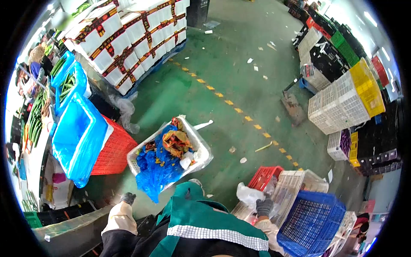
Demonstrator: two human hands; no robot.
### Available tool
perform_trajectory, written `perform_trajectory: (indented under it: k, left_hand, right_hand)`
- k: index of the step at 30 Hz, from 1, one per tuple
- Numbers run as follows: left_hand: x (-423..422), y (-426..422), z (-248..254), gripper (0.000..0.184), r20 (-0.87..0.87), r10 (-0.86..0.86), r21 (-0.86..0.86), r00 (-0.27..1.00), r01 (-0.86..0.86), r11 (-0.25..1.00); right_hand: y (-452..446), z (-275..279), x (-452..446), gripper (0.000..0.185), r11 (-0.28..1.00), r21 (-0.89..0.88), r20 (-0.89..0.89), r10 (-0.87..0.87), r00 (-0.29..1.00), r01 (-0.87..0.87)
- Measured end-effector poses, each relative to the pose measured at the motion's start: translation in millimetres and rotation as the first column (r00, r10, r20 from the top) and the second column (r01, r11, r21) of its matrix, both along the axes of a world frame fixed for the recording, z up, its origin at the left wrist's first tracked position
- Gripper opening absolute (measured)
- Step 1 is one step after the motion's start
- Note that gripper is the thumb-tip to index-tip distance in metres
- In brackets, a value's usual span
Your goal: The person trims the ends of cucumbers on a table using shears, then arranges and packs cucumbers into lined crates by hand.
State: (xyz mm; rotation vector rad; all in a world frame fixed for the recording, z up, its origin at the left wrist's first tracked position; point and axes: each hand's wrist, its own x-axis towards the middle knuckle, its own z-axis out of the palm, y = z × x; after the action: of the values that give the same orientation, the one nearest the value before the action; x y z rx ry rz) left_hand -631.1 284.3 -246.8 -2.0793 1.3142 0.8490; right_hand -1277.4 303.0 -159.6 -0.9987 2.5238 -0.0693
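My left hand (pixel 128 198), in a grey glove, hangs at the lower left near a dark bench edge; its fingers look small and bunched. My right hand (pixel 264 206), also gloved in grey, is at a clear plastic bag (pixel 250 195) beside a white crate (pixel 287 188); what its fingers hold is hard to make out. Ahead of me on the floor stands a white basket (pixel 202 147) with a blue plastic bag (pixel 147 174) and brown and orange scraps (pixel 176 142) in it.
White boxes (pixel 102 38) with red-and-black tape stand stacked on a pallet. A red basket (pixel 113 154) has a blue liner (pixel 79 128). At right are a blue crate (pixel 312 218), a red crate (pixel 264 176), and white and yellow crates (pixel 338 105). Litter lies on the green floor (pixel 201 103).
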Motion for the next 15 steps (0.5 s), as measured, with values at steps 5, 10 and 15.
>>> perform_trajectory:
  k: [5, 10, 15]
  left_hand:
    - [-29.9, -6.3, -56.3, 0.048, 0.028, 0.101, 0.077, 0.995, -0.102, 0.992]
    - [-72.3, -91.2, -135.7, 0.045, 0.011, 0.056, 0.072, 0.998, -0.056, 0.996]
    - [-180.2, -262.7, -159.1, 0.038, -0.055, -0.121, -0.058, 0.991, 0.118, 0.991]
  right_hand:
    - [1.2, -55.5, -57.9, 0.049, 0.993, -0.116, -0.052, 0.016, 0.999, -0.022]
    - [-94.4, -66.2, -116.9, 0.052, 1.0, -0.012, 0.022, 0.022, 1.0, -0.022]
    - [-213.3, -17.4, -175.2, 0.055, 0.995, -0.081, 0.048, 0.065, 0.997, -0.061]
